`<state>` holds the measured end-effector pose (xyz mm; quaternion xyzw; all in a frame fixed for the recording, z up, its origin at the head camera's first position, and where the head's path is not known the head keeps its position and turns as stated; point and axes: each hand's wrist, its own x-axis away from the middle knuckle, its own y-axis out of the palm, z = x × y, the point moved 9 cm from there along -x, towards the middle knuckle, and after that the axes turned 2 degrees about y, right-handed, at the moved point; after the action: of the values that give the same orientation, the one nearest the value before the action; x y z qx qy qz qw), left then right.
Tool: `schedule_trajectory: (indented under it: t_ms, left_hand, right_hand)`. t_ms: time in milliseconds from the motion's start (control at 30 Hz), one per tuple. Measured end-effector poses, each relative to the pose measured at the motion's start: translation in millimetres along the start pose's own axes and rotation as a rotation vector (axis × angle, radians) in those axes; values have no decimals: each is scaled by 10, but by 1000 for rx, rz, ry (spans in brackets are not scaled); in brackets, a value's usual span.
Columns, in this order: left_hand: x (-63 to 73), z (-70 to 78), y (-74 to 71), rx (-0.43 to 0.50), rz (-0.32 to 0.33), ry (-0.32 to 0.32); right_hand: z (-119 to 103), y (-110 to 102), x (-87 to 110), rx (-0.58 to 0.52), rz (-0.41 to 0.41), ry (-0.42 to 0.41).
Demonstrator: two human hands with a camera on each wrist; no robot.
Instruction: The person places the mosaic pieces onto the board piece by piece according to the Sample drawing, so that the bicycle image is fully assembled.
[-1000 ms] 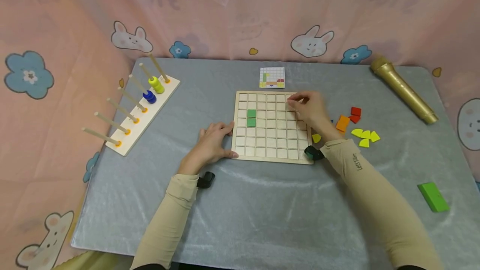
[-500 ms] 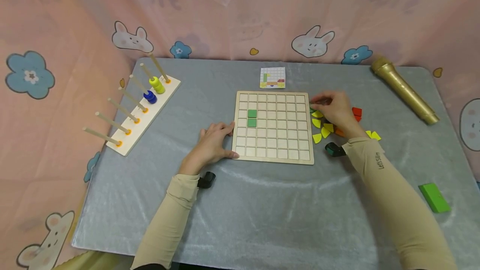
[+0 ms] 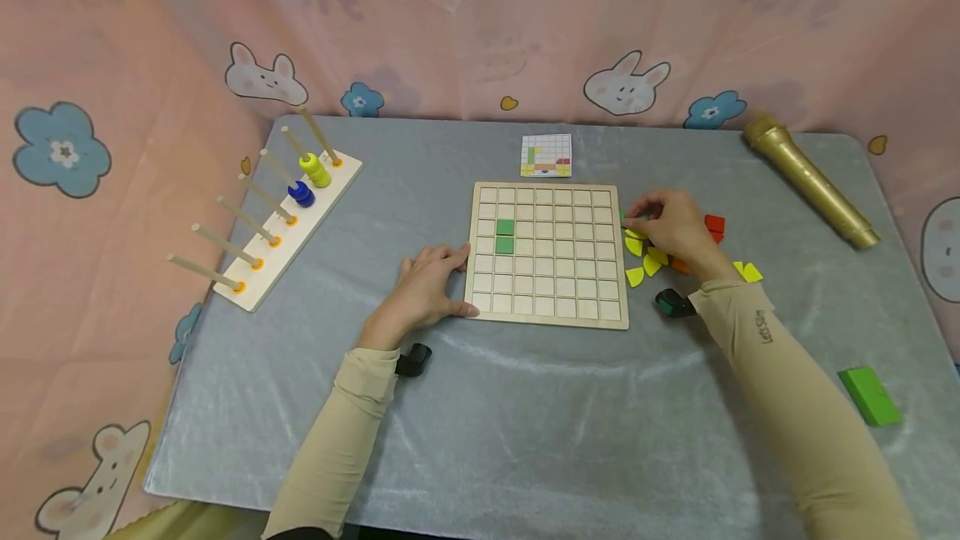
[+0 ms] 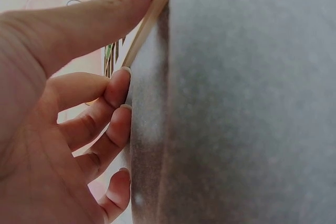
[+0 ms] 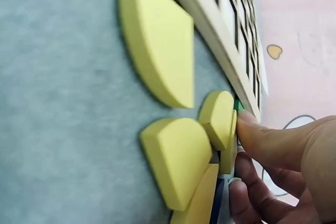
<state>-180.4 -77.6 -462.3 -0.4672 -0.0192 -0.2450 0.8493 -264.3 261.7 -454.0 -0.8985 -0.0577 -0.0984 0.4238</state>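
A square wooden grid board (image 3: 547,324) lies mid-table, with two green square tiles (image 3: 505,237) in its left part. My left hand (image 3: 422,290) rests at the board's left edge. Its thumb lies at the near corner, and the other fingertips touch the side. Just past the board's right edge, my right hand (image 3: 671,227) pinches a green piece (image 5: 239,105), mostly covered by the thumb. Yellow quarter-round pieces (image 5: 157,40) lie beside and under these fingers. Red pieces (image 3: 715,223) and an orange piece (image 3: 679,266) are partly hidden by the right hand.
A small printed pattern card (image 3: 546,156) lies behind the board. On the left stands a pegged rack (image 3: 258,298) with blue and yellow rings. A gold microphone (image 3: 813,182) lies at the back right, and a green block (image 3: 870,396) at the right edge.
My right hand has moved from over the board's upper right to the loose pieces right of it, shifting slightly toward me in the last half second. The left hand has stayed in place.
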Motion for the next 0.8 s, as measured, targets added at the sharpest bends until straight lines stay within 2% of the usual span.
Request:
schedule_trajectory:
  t_ms: [133, 567, 667, 800]
  left_hand:
    - [0, 0, -1, 1, 1, -1]
    - [9, -4, -1, -4, 5, -1]
    - [10, -4, -3, -3, 7, -1]
    - [9, 6, -7, 1, 10, 3]
  right_hand:
    - [-1, -7, 17, 2, 17, -26]
    - [4, -72, 72, 4, 67, -35]
    - [-32, -97, 95, -29, 103, -38]
    - [-154, -132, 148, -74, 196, -83]
